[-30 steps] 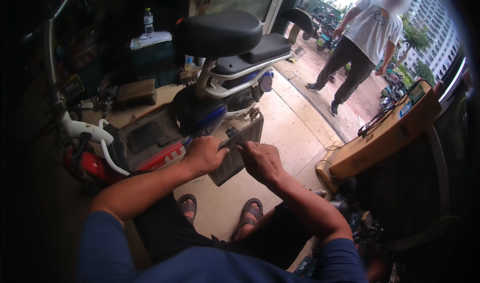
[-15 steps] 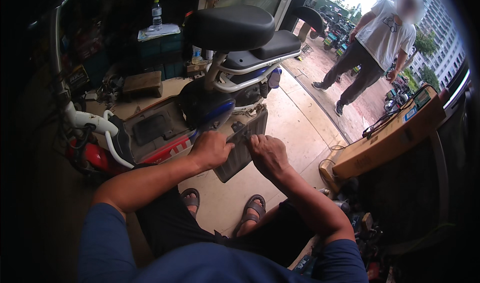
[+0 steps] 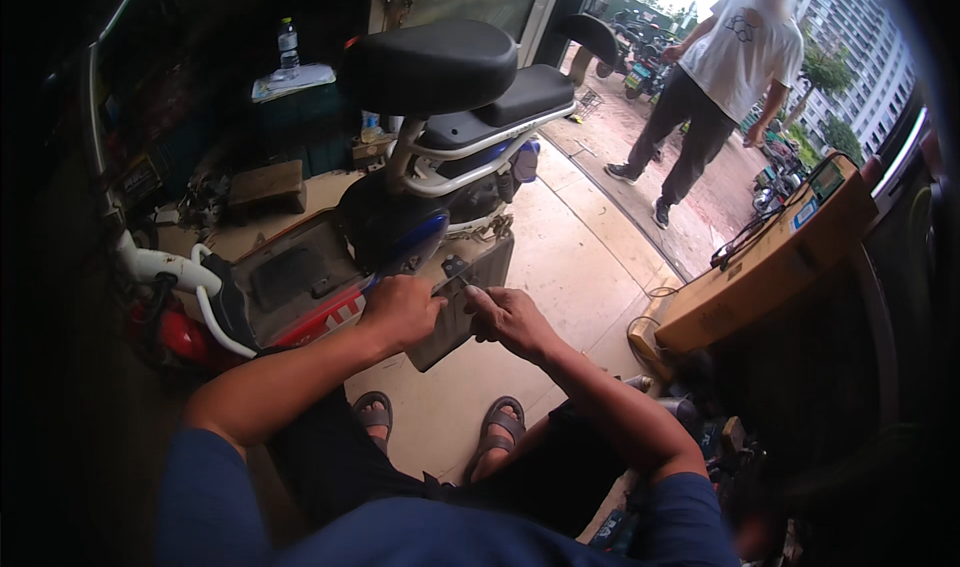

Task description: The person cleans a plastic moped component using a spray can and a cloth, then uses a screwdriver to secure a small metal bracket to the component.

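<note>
An electric scooter (image 3: 290, 277) with a black saddle stands in front of me. Beside its rear wheel, just past my hands, is a flat grey panel (image 3: 487, 267) with a dull, worn surface. My left hand (image 3: 402, 310) is closed near the panel's left side, thumb toward the right hand; what its fingers hold is hidden. My right hand (image 3: 512, 321) is closed in a pinch over the panel's middle, on something too small to make out. A small dark fitting (image 3: 454, 266) shows between the hands, close to their fingertips.
A person (image 3: 735, 57) in a white shirt stands outside the doorway. To my right lies a long orange-brown box (image 3: 760, 267) with cables. Back left are a low wooden stool (image 3: 268, 185) and a bottle (image 3: 288, 47) on papers. Tools and parts (image 3: 725, 447) lie lower right.
My right hand has turned and shifted slightly left and down, its thumb now showing. My left hand has moved a little left and down. The person outside has shifted left in view.
</note>
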